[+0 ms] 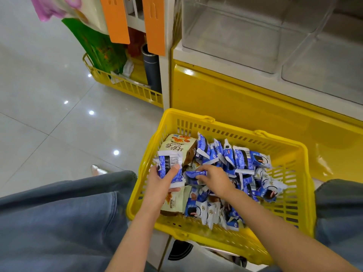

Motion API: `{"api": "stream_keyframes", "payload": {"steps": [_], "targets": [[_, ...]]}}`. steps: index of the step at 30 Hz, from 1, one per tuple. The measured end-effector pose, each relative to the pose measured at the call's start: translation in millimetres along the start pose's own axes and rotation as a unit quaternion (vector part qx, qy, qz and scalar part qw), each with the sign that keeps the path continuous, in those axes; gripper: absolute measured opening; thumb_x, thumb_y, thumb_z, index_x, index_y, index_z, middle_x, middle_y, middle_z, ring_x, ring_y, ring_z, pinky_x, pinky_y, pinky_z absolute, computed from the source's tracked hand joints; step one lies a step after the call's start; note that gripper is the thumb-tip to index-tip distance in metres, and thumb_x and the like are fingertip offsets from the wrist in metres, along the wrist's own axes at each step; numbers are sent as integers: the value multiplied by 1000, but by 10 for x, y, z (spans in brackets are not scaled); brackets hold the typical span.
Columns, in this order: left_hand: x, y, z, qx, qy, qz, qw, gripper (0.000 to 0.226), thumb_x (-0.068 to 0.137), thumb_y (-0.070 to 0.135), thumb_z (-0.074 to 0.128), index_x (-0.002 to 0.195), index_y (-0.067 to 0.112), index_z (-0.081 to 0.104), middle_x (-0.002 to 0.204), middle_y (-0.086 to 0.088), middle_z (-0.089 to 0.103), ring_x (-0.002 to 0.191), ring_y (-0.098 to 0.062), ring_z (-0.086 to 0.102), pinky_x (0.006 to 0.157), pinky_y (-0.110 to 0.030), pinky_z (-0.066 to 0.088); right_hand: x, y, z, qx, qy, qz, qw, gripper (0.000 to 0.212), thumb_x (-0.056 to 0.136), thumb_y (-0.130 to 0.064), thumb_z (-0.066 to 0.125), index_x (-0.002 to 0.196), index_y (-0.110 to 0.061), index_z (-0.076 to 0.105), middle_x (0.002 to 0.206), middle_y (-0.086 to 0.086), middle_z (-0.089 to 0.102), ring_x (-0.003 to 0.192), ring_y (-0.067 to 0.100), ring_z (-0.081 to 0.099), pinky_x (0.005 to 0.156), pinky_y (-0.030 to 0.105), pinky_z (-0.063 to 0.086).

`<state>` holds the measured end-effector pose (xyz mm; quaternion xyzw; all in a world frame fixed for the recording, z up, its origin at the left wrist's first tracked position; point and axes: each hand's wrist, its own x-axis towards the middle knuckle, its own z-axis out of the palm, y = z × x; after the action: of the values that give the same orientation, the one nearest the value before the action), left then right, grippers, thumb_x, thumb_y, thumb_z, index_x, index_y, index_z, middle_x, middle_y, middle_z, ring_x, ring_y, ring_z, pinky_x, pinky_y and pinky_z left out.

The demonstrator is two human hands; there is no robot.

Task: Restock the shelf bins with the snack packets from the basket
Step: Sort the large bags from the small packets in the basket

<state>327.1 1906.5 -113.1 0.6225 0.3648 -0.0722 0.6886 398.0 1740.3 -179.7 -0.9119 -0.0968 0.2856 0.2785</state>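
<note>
A yellow plastic basket (231, 132) sits on the floor between my knees, filled with several small blue-and-white snack packets (241, 160) and a larger cream packet (176, 144). My left hand (159, 183) grips a small stack of blue packets (169, 163) over the basket's left side. My right hand (214, 178) reaches into the pile and pinches another blue packet (193, 173). Above the basket, the clear shelf bins (245, 36) stand empty.
The shelf's yellow base panel (245, 107) rises right behind the basket. A second yellow basket (125, 85) with green bags and a dark flask (151, 67) stands at the back left. Orange tags (115, 18) hang from the rack. Glossy tiled floor lies to the left.
</note>
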Motion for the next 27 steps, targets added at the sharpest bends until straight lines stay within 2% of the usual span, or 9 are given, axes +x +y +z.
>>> {"api": "stream_keyframes", "payload": {"steps": [4, 9, 11, 12, 14, 17, 20, 23, 27], "targets": [[54, 137, 290, 39, -66, 35, 996, 17, 87, 27, 63, 99, 31, 52, 101, 6, 66, 75, -7, 67, 47, -17, 50, -331, 74, -550, 52, 72, -33, 995, 23, 91, -35, 57, 112, -27, 63, 55, -9, 48, 42, 6, 42, 44, 17, 33], [287, 329, 1023, 155, -131, 106, 973, 50, 89, 27, 61, 129, 13, 34, 98, 7, 55, 66, 0, 55, 47, -13, 49, -480, 448, -1188, 111, 273, 59, 954, 25, 91, -30, 58, 105, -10, 63, 48, -2, 46, 37, 1, 46, 37, 12, 29], [366, 374, 1299, 212, -163, 110, 957, 59, 90, 32, 59, 135, 8, 30, 104, 3, 54, 67, -9, 58, 50, -13, 50, -449, 645, -1341, 138, 284, 126, 940, 31, 92, -28, 58, 110, -3, 62, 62, 10, 60, 50, 8, 56, 43, 13, 33], [402, 381, 1420, 239, -179, 104, 949, 61, 90, 34, 58, 136, 6, 30, 115, -2, 54, 74, -17, 62, 59, -21, 55, -444, 743, -1385, 151, 277, 155, 936, 34, 92, -28, 58, 114, -1, 61, 82, 18, 67, 70, 21, 63, 55, 22, 42], [462, 367, 1603, 286, -199, 92, 933, 58, 92, 31, 56, 137, 4, 33, 129, -12, 50, 96, -30, 61, 82, -41, 53, -466, 918, -1421, 169, 255, 198, 931, 38, 92, -26, 59, 121, -1, 56, 119, 19, 60, 102, 33, 59, 82, 40, 49], [512, 315, 1753, 339, -200, 101, 914, 44, 94, 19, 53, 133, 0, 41, 129, -20, 50, 108, -35, 55, 94, -45, 46, -535, 1033, -1425, 129, 215, 224, 942, 45, 93, -19, 58, 133, -2, 45, 136, 16, 48, 121, 32, 49, 99, 44, 42], [474, 313, 1704, 372, -176, 155, 898, 39, 95, 16, 49, 132, 4, 43, 133, -16, 45, 117, -27, 49, 97, -34, 39, -576, 933, -1366, 2, 262, 157, 952, 43, 93, -13, 55, 133, -2, 43, 135, 15, 45, 126, 28, 41, 99, 34, 35], [318, 356, 1358, 377, -129, 260, 880, 36, 96, 21, 47, 131, 15, 44, 131, -4, 43, 118, -15, 44, 95, -23, 33, -612, 666, -1144, 6, 308, 39, 951, 31, 93, -10, 53, 124, -7, 52, 121, 7, 52, 110, 16, 49, 94, 27, 40], [158, 343, 568, 365, 15, 367, 856, 28, 94, 22, 46, 122, 20, 49, 119, 3, 48, 108, -4, 40, 92, -21, 30, -604, 437, -597, 40, 159, -50, 985, 23, 97, -16, 48, 119, -16, 53, 112, -3, 51, 90, 7, 52, 82, 24, 47]]}}
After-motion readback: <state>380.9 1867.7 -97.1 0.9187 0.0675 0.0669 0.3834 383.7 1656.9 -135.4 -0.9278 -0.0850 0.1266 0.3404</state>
